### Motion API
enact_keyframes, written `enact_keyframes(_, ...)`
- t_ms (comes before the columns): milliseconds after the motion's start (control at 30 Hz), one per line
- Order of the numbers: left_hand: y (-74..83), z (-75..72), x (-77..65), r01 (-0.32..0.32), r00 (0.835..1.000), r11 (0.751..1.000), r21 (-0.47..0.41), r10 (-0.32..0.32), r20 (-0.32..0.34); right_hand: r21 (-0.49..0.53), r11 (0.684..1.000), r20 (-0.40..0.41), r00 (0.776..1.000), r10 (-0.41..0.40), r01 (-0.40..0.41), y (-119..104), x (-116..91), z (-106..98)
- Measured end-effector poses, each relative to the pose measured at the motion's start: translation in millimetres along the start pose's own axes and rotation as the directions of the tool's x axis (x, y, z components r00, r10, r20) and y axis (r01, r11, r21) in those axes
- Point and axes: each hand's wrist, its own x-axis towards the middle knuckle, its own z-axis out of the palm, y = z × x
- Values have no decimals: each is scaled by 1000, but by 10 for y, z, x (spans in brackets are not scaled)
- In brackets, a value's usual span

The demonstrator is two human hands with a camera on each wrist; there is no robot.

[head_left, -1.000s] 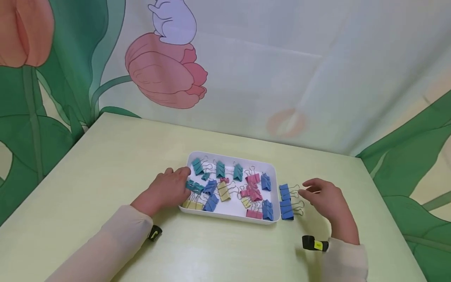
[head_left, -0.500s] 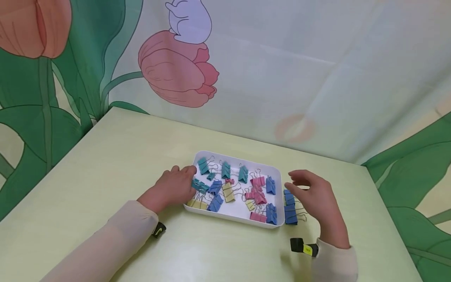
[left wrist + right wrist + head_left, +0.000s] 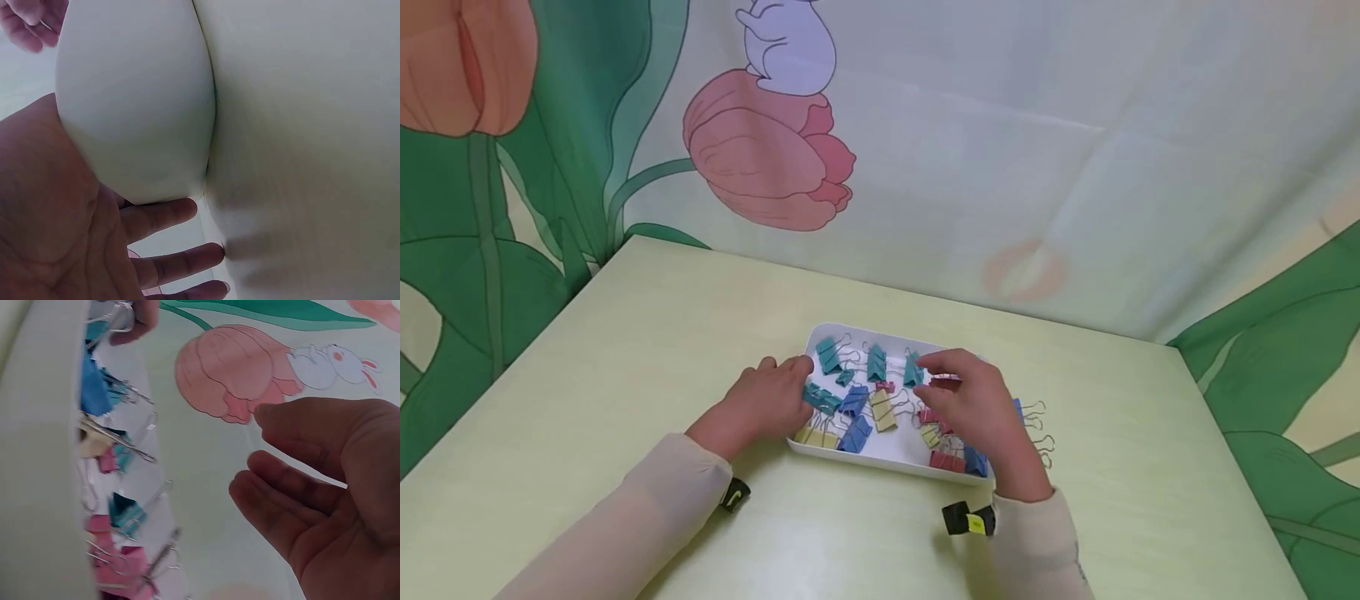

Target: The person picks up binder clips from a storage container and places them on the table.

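Observation:
My left hand (image 3: pixel 763 406) holds the left end of the white tray (image 3: pixel 887 467); in the left wrist view its fingers (image 3: pixel 178 262) lie along the outside of the wall, and its thumb is hidden. Over the tray's right part hovers my right hand (image 3: pixel 977 408), thumb and fingers apart with nothing between them. Inside lie several binder clips: teal ones (image 3: pixel 876 364) at the back, a large yellow one (image 3: pixel 883 410) mid-tray, and blue ones (image 3: pixel 854 434) and pink ones (image 3: pixel 947 461) around it. The right hand hides some of the pink and blue clips.
Right of the tray, blue binder clips (image 3: pixel 1018 408) lie on the pale table (image 3: pixel 820 533), mostly hidden by the right hand, their wire handles showing. A curtain (image 3: pixel 925 167) printed with tulips hangs behind the table.
My right hand has moved left, from beside the blue clips on the table to above the tray, holding nothing visible. The left hand has stayed at the tray's left end.

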Motion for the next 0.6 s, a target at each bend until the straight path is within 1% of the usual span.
enact_keyframes(100,2,-2,4,-2,1000,1000,4,2,-1,-50,998,8,999,-41,42,6,50,130)
enact_keyframes(200,5,-21,28,-5,1000,1000,7,5,-11,-92,993,27,997,-74,77,14,110,216)
enact_keyframes(333,19,-51,58,-14,999,1000,5,14,-31,-138,987,40,996,-76,81,13,170,293)
enact_keyframes(433,22,-54,71,-17,999,1000,9,17,-36,-196,978,47,997,-64,72,21,200,349)
enact_keyframes(533,14,-20,58,-14,999,1000,7,14,-32,-253,965,54,997,-63,75,47,205,422)
enact_keyframes(600,2,37,37,-6,1000,1000,-2,6,-24,-256,963,62,996,-66,80,78,189,484)
